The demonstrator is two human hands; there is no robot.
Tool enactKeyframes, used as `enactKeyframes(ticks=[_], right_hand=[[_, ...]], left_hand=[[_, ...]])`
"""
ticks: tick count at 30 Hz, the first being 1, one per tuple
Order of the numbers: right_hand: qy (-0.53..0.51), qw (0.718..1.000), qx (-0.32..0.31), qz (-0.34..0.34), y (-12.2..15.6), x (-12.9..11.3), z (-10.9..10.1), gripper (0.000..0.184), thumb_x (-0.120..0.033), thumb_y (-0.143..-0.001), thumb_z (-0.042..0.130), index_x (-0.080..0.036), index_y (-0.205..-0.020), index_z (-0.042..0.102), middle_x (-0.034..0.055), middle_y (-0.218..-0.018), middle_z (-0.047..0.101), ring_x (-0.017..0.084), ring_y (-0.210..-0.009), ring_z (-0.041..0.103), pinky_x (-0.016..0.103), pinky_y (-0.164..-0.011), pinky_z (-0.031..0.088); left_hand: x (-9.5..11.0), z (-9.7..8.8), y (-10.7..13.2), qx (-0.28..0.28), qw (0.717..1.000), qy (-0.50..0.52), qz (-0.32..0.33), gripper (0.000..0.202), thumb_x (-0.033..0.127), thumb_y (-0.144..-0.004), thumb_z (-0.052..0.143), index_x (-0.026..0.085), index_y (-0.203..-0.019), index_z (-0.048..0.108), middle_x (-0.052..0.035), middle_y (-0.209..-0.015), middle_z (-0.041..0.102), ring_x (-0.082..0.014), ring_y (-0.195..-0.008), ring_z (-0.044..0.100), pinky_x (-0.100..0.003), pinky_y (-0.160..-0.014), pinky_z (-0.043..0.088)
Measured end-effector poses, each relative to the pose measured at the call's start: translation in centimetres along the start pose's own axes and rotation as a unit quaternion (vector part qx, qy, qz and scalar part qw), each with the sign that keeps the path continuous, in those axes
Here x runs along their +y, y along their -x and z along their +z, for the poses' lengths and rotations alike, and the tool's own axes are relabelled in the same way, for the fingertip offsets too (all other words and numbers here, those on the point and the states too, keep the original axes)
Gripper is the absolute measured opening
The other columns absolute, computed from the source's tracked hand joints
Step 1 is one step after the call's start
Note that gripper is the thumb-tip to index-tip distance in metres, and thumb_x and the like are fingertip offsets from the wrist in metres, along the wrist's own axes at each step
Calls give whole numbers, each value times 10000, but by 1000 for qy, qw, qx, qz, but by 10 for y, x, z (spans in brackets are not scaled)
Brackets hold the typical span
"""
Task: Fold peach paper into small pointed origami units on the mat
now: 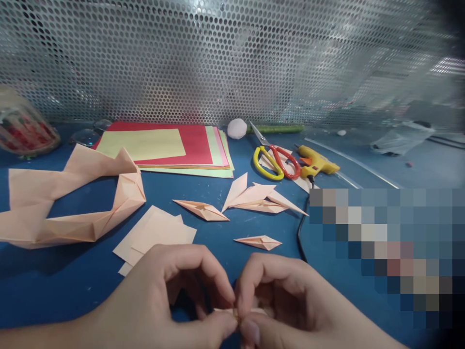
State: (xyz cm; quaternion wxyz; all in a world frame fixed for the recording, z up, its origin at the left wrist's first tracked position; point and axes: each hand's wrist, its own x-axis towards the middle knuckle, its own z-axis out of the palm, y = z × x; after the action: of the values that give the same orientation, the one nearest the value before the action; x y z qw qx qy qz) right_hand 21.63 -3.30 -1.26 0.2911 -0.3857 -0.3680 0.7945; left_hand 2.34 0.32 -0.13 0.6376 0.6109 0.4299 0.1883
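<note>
My left hand [174, 291] and my right hand [279, 295] meet at the bottom middle of the view, fingers curled, both pinching a small peach folded paper piece [232, 311] that is mostly hidden between the fingertips. Just beyond my left hand lies a small pile of flat peach paper squares [156, 235]. Folded peach pointed pieces lie further out: one [201, 210], a smaller one [258, 241], and a cluster of them [256, 196].
A big chain of joined peach folded units [72, 203] lies at the left on the blue table [72, 281]. A stack of coloured paper sheets [170, 148], scissors [274, 160], a yellow glue gun [316, 165] with black cord, a white ball [237, 128], a jar [22, 128], perforated metal wall behind.
</note>
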Motion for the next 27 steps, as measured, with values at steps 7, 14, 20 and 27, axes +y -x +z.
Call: enactKeyframes(ticks=[7, 14, 20, 27], right_hand=[[170, 982, 86, -9, 2, 2, 5, 259, -351, -759, 804, -204, -927, 673, -5, -767, 631, 131, -691, 581, 219, -650, 464], [217, 969, 111, 35, 4, -4, 8, 280, -433, -761, 767, -172, -781, 668, -41, -618, 508, 97, -586, 431, 193, -532, 331], [170, 978, 106, 62, 5, -10, 10, 310, -394, -706, 850, -159, -724, 648, -32, -632, 584, 87, -572, 474, 180, -529, 346], [230, 970, 76, 18, 5, -2, 6, 357, -491, -766, 781, -183, -694, 614, -19, -635, 600, 108, -597, 517, 186, -549, 383]], left_hand=[[-5, 5, 0, 56, 997, -20, 51, 134, 102, -646, 646, 222, -654, 586, 83, -617, 630, -61, -569, 599, -105, -541, 471], [-5, 7, 0, 80, 995, -34, 41, 117, 119, -627, 612, 224, -641, 563, 88, -587, 608, -63, -552, 573, -115, -530, 463], [-1, 6, 0, 55, 997, -35, 28, 73, 159, -662, 626, 224, -668, 594, 73, -625, 620, -74, -600, 570, -127, -567, 458], [-2, 4, 0, 19, 986, -147, 72, 128, 241, -740, 647, 215, -638, 575, 81, -590, 565, -63, -537, 470, -127, -504, 372]])
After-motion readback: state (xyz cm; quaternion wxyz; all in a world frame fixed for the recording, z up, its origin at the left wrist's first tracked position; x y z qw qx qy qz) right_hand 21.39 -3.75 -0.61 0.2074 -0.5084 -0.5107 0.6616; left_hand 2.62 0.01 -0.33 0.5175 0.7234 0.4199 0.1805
